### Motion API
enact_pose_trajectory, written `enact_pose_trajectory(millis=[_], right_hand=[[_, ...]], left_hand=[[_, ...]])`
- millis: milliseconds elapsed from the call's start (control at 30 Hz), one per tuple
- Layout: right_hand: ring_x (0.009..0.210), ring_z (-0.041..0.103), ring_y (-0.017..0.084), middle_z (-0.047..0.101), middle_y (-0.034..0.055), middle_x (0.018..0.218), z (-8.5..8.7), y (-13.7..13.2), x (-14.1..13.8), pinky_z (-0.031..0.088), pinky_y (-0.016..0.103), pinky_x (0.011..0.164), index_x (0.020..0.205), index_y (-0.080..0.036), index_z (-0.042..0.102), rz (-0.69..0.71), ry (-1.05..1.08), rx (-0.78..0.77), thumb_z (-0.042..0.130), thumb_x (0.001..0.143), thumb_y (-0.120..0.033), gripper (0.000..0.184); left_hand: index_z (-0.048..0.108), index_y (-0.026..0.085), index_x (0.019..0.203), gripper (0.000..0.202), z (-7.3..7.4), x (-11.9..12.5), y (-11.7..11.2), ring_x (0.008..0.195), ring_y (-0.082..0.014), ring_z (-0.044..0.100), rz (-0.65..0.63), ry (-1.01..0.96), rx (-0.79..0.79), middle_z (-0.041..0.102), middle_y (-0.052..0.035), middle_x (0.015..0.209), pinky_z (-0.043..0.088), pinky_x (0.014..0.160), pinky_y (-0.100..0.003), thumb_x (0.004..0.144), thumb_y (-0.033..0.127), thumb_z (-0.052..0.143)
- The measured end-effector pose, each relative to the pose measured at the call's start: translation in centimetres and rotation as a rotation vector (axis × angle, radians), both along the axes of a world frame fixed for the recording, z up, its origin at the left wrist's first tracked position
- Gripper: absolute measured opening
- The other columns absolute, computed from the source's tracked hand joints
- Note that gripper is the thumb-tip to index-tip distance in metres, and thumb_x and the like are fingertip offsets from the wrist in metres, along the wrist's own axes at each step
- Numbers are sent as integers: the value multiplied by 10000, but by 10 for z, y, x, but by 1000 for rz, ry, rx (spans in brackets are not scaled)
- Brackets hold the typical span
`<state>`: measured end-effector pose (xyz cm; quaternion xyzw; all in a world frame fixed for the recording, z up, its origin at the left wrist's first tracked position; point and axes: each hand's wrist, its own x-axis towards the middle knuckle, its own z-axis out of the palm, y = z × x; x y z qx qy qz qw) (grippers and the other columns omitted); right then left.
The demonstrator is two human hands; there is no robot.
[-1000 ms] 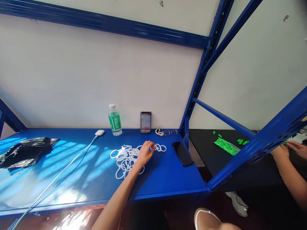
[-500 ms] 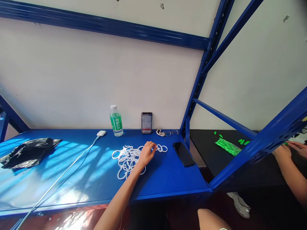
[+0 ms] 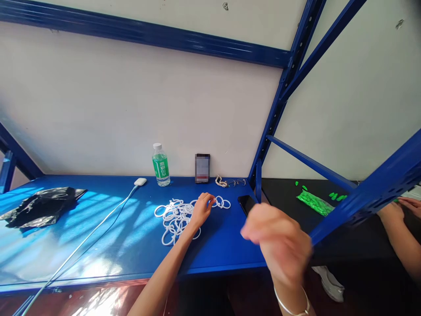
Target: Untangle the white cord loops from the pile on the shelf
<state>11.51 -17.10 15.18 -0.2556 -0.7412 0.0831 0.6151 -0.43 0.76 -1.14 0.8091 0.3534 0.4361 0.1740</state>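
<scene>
A tangle of white rings (image 3: 174,217) lies on the blue shelf (image 3: 98,228). My left hand (image 3: 202,208) reaches across the pile, its fingertips closed on a ring at the right end, where a short chain of rings (image 3: 222,202) trails off. My right hand (image 3: 279,245) is raised close to the camera over the shelf's front right corner. It is blurred, with fingers loosely curled, a bracelet on the wrist, and nothing visible in it. It covers part of a black phone (image 3: 246,202).
Against the wall stand a green-labelled water bottle (image 3: 161,164) and a small dark upright device (image 3: 202,168), with glasses (image 3: 235,181) beside them. A white charger (image 3: 140,181) and cable run left; a black bag (image 3: 39,206) lies far left. Another person's hands (image 3: 394,210) work near green pieces (image 3: 312,202).
My right hand has risen from the bottom edge into the middle of the view, blurred by motion. My left hand stays on the rings, almost unmoved.
</scene>
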Motion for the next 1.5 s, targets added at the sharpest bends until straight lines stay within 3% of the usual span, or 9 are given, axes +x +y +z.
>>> enact_pose_trajectory(millis=[100, 233, 333, 433, 700, 900, 1100, 1333, 1500], right_hand=[[910, 612, 190, 661, 46, 944, -24, 58, 8, 516, 347, 794, 1000, -218, 643, -112, -174, -150, 498, 900, -192, 178], [1212, 468, 257, 556, 80, 1264, -91, 131, 35, 399, 446, 1013, 1223, -242, 557, -196, -426, -441, 664, 794, -261, 442], [1211, 475, 270, 551, 94, 1273, -135, 158, 54, 383, 458, 1027, 1236, -235, 560, -199, -453, -547, 709, 755, -302, 507], [1090, 566, 240, 593, 81, 1200, -155, 163, 60, 465, 403, 936, 1261, -249, 545, -149, -422, -573, 682, 781, -307, 502], [930, 617, 204, 643, 62, 1081, -165, 154, 51, 500, 350, 854, 1213, -240, 563, -247, -288, -450, 653, 800, -308, 429], [834, 644, 181, 664, 54, 1042, -175, 152, 46, 529, 313, 790, 1164, -228, 573, -278, -153, -470, 671, 776, -358, 421], [863, 650, 192, 666, 44, 1056, -171, 143, 43, 527, 326, 801, 1171, -240, 559, -242, -158, -544, 669, 766, -364, 438], [999, 617, 214, 657, 63, 1101, -165, 135, 37, 511, 314, 816, 1093, -231, 635, -184, -108, -544, 502, 902, -360, 266], [970, 631, 225, 670, 75, 1073, -167, 137, 40, 522, 312, 780, 997, -215, 691, -181, -39, -551, 516, 898, -365, 250]], left_hand=[[579, 193, 815, 176, 2, 0, -1, 801, -201, 539, -2, -45, 30, 618, -42, 808, 426, 720, -322, 890, 159, 423], [564, 192, 801, 166, 1, -1, 0, 793, -196, 527, -2, -36, 62, 626, -36, 811, 419, 728, -319, 882, 131, 433], [558, 197, 771, 165, 0, 0, 2, 773, -193, 518, 4, 2, 86, 627, -32, 804, 415, 717, -312, 894, 161, 454], [565, 197, 764, 190, 0, 0, 2, 756, -191, 511, 6, 43, 101, 627, -35, 798, 413, 692, -304, 903, 160, 441], [619, 203, 786, 193, 3, -1, 0, 765, -192, 552, 3, -45, 4, 655, -37, 782, 437, 697, -305, 899, 224, 464], [645, 192, 872, 241, 3, 2, -1, 754, -183, 613, -54, -202, -269, 676, -38, 811, 459, 658, -274, 851, 399, 524], [656, 175, 824, 356, -1, 5, -2, 734, -176, 615, -205, -291, -472, 678, -34, 793, 480, 642, -259, 822, 502, 515], [663, 168, 838, 372, 2, 5, -4, 766, -188, 616, -189, -241, -421, 681, -44, 802, 478, 645, -271, 837, 500, 498], [676, 164, 855, 355, 2, 7, -7, 744, -182, 614, -175, -176, -352, 694, -51, 803, 471, 661, -283, 863, 457, 475]])
